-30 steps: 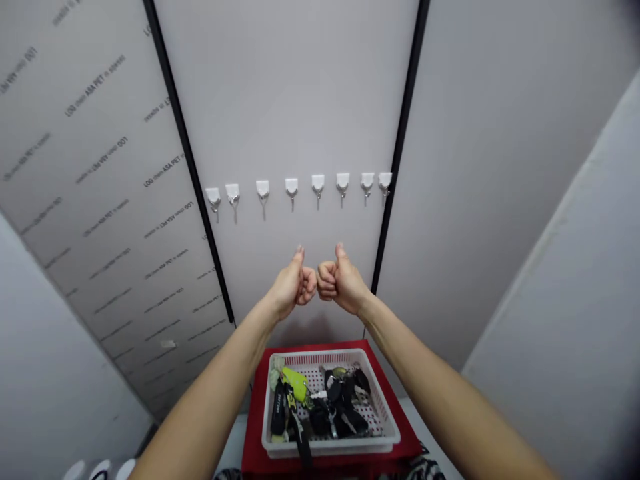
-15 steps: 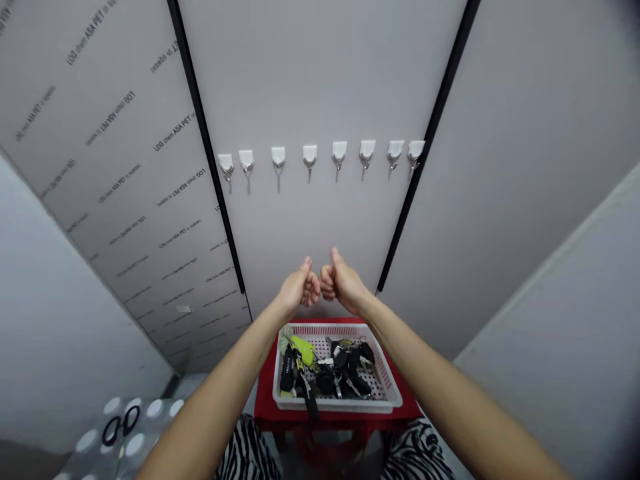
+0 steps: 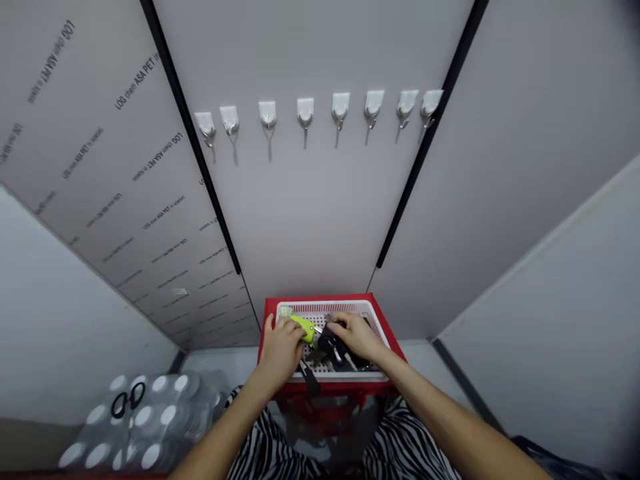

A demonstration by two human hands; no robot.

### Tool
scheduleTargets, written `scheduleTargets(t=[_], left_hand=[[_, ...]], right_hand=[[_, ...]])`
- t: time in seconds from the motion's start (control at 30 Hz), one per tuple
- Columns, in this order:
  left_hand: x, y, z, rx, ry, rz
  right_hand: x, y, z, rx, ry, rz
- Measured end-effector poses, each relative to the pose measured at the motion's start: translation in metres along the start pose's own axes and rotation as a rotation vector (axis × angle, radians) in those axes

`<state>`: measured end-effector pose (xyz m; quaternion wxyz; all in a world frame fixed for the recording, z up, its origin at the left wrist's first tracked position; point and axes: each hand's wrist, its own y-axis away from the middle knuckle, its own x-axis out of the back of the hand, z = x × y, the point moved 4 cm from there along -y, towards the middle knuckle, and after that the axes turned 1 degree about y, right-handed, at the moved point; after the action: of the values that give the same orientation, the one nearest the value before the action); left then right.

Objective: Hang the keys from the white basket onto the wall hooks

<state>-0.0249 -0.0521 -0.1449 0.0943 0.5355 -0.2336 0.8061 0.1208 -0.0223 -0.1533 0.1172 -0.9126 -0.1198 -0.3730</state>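
A white plastic basket (image 3: 340, 376) holds keys with black heads (image 3: 336, 347), along with a yellow-green key fob (image 3: 304, 328) and a black strap (image 3: 309, 379). My left hand (image 3: 281, 347) lies palm down over the basket's left side. Its fingers are apart, and some touch the left end of the fob. From the right, my right hand (image 3: 357, 335) reaches in, thumb and fingers closing at the black-headed keys. Its fingertips partly cover what they grip. A pale checked item (image 3: 286, 311) sits in the far left corner.
The basket rests on a red stool-like surface (image 3: 383, 320). White adhesive hooks (image 3: 305, 110) run in a row along the pale panel ahead. At lower left, black-handled scissors (image 3: 128, 400) lie on shrink-wrapped bottles (image 3: 167, 415). Walls stand on both sides.
Both hands have come down from above the far edge of the basket into it, onto the keys and fob. The view has shifted, so the hooks appear higher and larger.
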Motion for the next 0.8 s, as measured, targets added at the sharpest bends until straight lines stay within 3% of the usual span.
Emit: scheduleTargets(t=[0.1, 0.23, 0.43, 0.5, 0.7, 0.8], left_hand=[[-0.001, -0.003, 0.009, 0.019, -0.035, 0.001], [-0.007, -0.011, 0.02, 0.003, -0.002, -0.029], [-0.016, -0.019, 0.015, 0.021, 0.041, -0.094], [-0.016, -0.018, 0.015, 0.028, 0.071, -0.109], [-0.024, -0.02, 0.042, -0.101, 0.091, -0.38], [-0.031, -0.027, 0.05, -0.033, 0.018, -0.439]], right_hand=[[0.005, -0.002, 0.01, -0.166, -0.235, 0.053], [0.01, -0.004, 0.007, -0.211, -0.546, 0.043], [0.039, -0.01, 0.012, -0.266, -0.616, 0.316], [0.047, -0.009, 0.016, -0.262, -0.549, 0.346], [0.049, 0.004, 0.01, -0.077, 0.039, 0.01], [0.051, 0.011, 0.008, -0.047, 0.257, 0.044]])
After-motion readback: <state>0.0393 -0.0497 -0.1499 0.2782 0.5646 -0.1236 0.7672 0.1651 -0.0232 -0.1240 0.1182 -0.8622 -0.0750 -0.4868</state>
